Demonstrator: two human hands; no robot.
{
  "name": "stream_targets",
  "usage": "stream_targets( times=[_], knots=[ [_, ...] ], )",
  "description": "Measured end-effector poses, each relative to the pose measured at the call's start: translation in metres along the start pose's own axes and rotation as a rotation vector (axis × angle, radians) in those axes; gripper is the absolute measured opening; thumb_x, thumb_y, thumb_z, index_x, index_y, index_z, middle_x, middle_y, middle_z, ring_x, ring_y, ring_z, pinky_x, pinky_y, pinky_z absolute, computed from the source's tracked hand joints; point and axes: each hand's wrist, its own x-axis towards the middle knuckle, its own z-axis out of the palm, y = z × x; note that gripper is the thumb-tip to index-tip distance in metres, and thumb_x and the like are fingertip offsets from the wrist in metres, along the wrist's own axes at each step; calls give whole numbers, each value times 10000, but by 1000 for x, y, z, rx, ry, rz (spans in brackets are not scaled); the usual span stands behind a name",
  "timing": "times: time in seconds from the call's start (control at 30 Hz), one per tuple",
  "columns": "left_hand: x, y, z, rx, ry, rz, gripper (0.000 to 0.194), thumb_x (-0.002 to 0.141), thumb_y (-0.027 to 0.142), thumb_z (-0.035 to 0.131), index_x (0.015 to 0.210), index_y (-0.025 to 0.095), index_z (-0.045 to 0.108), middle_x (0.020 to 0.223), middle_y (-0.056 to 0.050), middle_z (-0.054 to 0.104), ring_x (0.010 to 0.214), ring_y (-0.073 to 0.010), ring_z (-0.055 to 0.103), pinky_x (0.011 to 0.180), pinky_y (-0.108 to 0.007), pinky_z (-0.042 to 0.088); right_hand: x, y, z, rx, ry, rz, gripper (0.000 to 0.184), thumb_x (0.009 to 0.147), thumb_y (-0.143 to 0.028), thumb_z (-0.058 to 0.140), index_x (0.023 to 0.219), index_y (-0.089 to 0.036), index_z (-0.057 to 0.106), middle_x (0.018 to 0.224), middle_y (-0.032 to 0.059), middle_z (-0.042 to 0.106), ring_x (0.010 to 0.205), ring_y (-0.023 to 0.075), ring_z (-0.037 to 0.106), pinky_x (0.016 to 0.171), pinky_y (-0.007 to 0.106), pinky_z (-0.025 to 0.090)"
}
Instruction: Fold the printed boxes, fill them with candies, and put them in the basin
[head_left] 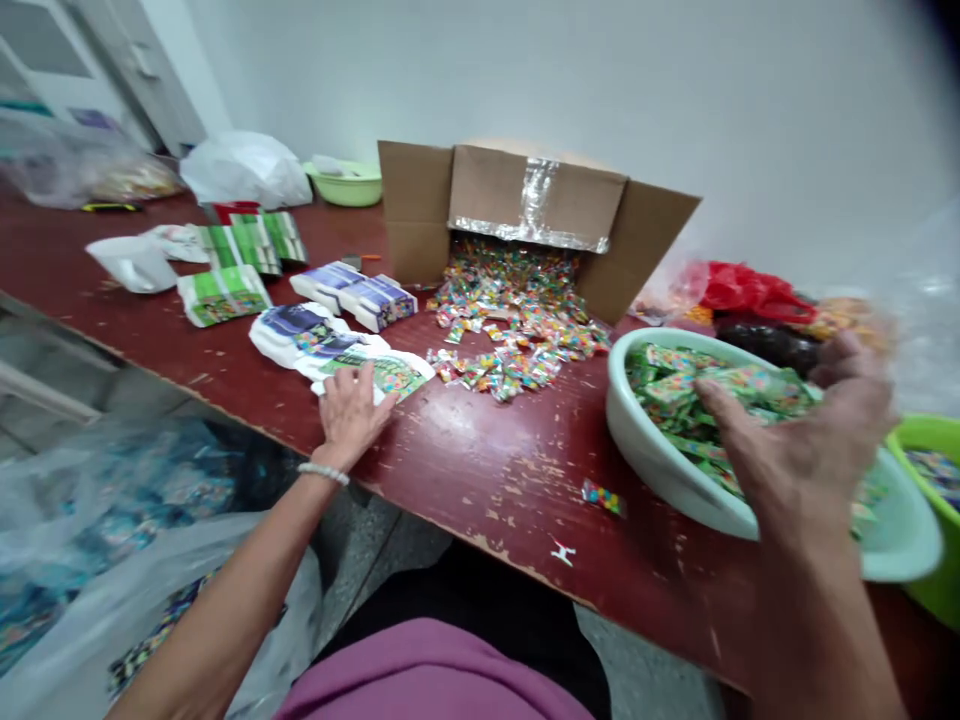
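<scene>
Loc: pkg wkshop, by looks | long worn tbl (pixel 465 445) | open ctn (pixel 487 190) spilling sm. pkts (pixel 517 310) | tub (pixel 645 462) of green pkts (pixel 675 385)

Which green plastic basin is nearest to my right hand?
The oval mint plastic basin holding green packets, at your right hand. The lime plastic basin stands farther right; the small yellowish-green plastic basin, near the wall.

The right hand (pixel 810 440) is blurred; contact with the green packets (pixel 679 385) cannot be established. It obscures part of the pale basin (pixel 645 465). The lime basin (pixel 916 432) is cut off by the picture's right edge, as is the desk (pixel 480 490). The left hand (pixel 349 405) covers part of the printed wrappers (pixel 394 368); lettering illegible, grip undetermined. Toward the desk's back edge, a flap (pixel 487 190) hides the carton's (pixel 416 210) upper interior; the white bag's (pixel 247 165) contents are indiscernible.
</scene>
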Motion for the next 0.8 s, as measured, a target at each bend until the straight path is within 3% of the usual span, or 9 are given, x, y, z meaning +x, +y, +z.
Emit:
stream_targets(
  times=[0.07, 0.17, 0.27, 0.4, 0.47, 0.57, 0.63, 0.7, 0.8],
  knots=[
    [6, -2, 6, 88, -51, 19, 546, 913, 502, 553, 1306, 124, 584, 1290, -277, 529, 1173, -460, 474, 901, -534, 419, -22, -27, 5, 135, -20, -22, 808, 797, -592, 720, 1447, -195, 450, 1314, 227, 569, 1206, 458, 550, 1002, 650, 413],
    [11, 0, 10, 99, -107, 39, 495, 913, 523, 549, 1217, 139, 620, 1268, -278, 523, 1158, -460, 463, 874, -520, 407, -61, -81, 13, 397, -260, -96, 548, 890, -457, 654, 1372, -234, 517, 1333, 156, 583, 1251, 363, 551, 1056, 600, 427],
    [15, 0, 11, 62, -115, 29, 449, 898, 491, 582, 1189, 150, 619, 1265, -262, 519, 1166, -448, 453, 893, -511, 389, -89, -116, 20, 535, -434, -36, 473, 917, -369, 629, 1361, -250, 516, 1378, 150, 546, 1269, 331, 537, 1058, 585, 436],
    [16, 0, 8, -49, -89, 0, 378, 883, 410, 602, 1162, 155, 602, 1284, -243, 530, 1224, -442, 429, 948, -508, 353, -106, -128, 30, 672, -549, 54, 418, 912, -320, 631, 1318, -262, 551, 1384, 146, 534, 1279, 324, 523, 1063, 569, 432],
    [9, 3, 5, -141, -80, -27, 307, 899, 375, 568, 1125, 169, 600, 1177, -203, 603, 1175, -404, 491, 934, -473, 371, -112, -131, 36, 748, -615, 113, 415, 897, -313, 647, 1301, -260, 565, 1363, 141, 552, 1233, 313, 550, 1043, 548, 452],
    [-15, 11, -3, -309, -111, -62, 217, 919, 401, 540, 998, 207, 593, 881, -83, 670, 894, -288, 624, 787, -364, 442, -120, -140, 46, 879, -752, 339, 519, 867, -349, 676, 1351, -254, 516, 1359, 143, 562, 1099, 273, 607, 942, 490, 522],
    [-41, 18, -12, -478, -160, -71, 234, 893, 449, 590, 905, 216, 570, 773, -20, 654, 726, -210, 626, 669, -288, 446, -124, -148, 53, 998, -806, 552, 607, 846, -404, 692, 1389, -252, 466, 1381, 149, 553, 1065, 252, 620, 885, 446, 548],
    [-70, 26, -24, -848, -276, -115, 284, 820, 455, 698, 844, 210, 557, 735, 11, 632, 658, -161, 600, 600, -240, 424, -127, -154, 56, 1135, -838, 698, 549, 852, -455, 679, 1326, -231, 514, 1300, 134, 611, 1033, 232, 630, 869, 401, 547],
    [-107, 37, -43, -1391, -769, -246, 332, 731, 389, 800, 928, 182, 629, 836, -22, 694, 705, -153, 631, 627, -234, 444, -127, -160, 51, 1299, -950, 726, 328, 898, -470, 632, 1079, -197, 631, 971, 61, 694, 830, 175, 636, 759, 310, 535]
  ],
)
